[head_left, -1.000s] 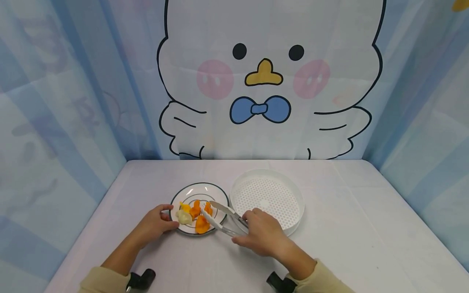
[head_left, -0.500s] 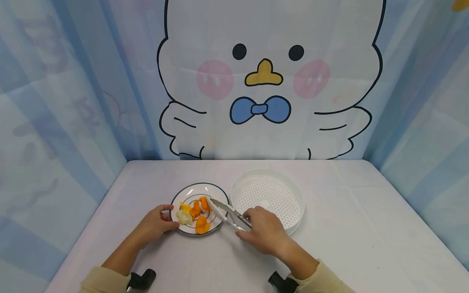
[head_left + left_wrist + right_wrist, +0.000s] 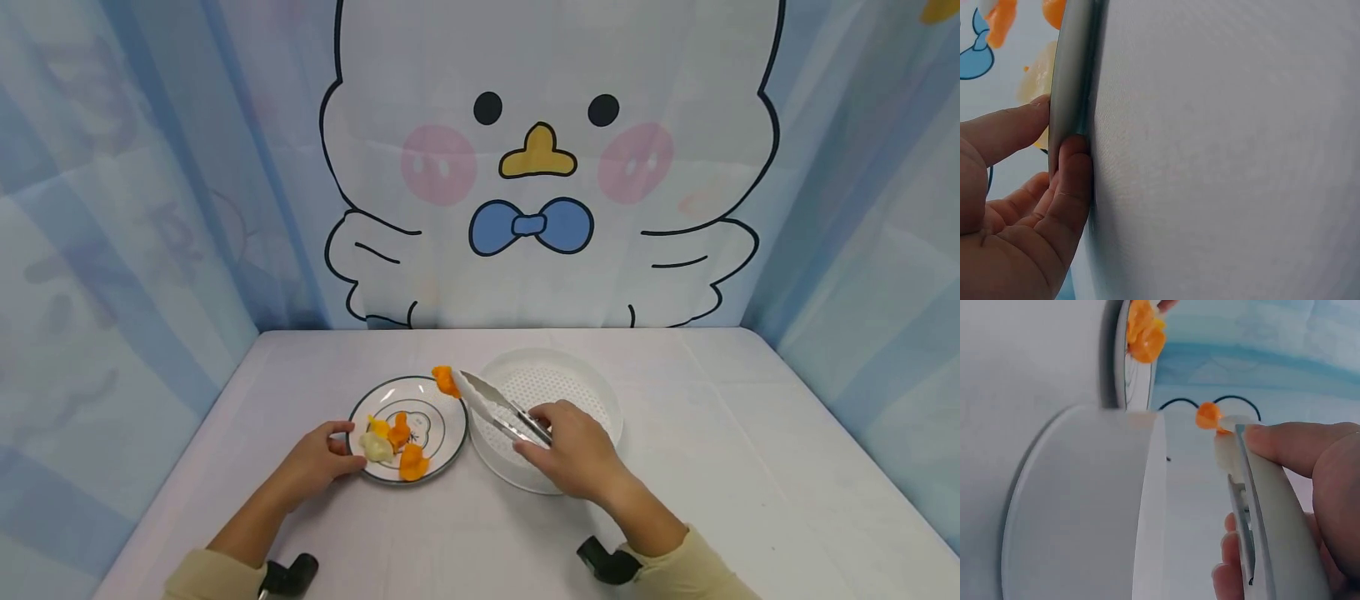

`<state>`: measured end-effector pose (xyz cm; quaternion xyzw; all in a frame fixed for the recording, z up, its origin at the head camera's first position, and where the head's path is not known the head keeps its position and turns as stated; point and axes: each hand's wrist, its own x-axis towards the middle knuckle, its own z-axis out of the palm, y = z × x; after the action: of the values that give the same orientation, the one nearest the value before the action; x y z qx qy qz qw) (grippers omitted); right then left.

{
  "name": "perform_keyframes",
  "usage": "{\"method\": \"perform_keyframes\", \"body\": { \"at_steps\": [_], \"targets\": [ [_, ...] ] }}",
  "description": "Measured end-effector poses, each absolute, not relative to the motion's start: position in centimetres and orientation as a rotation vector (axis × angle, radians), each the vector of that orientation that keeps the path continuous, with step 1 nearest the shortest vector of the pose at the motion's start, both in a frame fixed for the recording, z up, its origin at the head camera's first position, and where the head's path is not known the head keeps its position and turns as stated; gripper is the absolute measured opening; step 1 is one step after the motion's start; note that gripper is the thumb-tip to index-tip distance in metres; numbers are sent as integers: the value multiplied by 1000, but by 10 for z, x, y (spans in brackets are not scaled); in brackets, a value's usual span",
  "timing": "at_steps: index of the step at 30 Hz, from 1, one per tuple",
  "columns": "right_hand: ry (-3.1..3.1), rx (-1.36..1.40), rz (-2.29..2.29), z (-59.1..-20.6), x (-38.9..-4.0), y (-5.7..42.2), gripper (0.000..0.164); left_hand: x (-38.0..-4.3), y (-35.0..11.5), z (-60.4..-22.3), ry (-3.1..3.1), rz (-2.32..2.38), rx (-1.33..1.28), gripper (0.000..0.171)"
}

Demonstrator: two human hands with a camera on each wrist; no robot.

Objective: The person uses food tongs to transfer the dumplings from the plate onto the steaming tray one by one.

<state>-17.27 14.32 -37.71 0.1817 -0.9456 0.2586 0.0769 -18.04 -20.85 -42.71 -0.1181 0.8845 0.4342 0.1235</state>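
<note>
Orange piece hangs in tongs your right hand squeezes; left hand pinches the plate; carrying likely needs steady pressure.

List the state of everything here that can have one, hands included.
Plate: face up, bearing four pieces of food.
Left hand: gripping the plate's rim.
Tongs: raised, tips closed on an orange piece.
Orange piece: lifted off the plate.
Right hand: holding the tongs.
Perforated tray: open side up, beside the plate.
</note>
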Motion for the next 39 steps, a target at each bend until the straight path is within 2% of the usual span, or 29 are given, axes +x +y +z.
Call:
{"method": "perform_keyframes", "body": {
  "at_steps": [15,39],
  "targets": [
    [-2944,335,699,-381,-190,197,46,-181,-208,-426,2571,1267,-355,67],
    [-3073,278,556,-387,-204,210,52,-182,-209,-428,2558,1259,-375,67]
  ]
}}
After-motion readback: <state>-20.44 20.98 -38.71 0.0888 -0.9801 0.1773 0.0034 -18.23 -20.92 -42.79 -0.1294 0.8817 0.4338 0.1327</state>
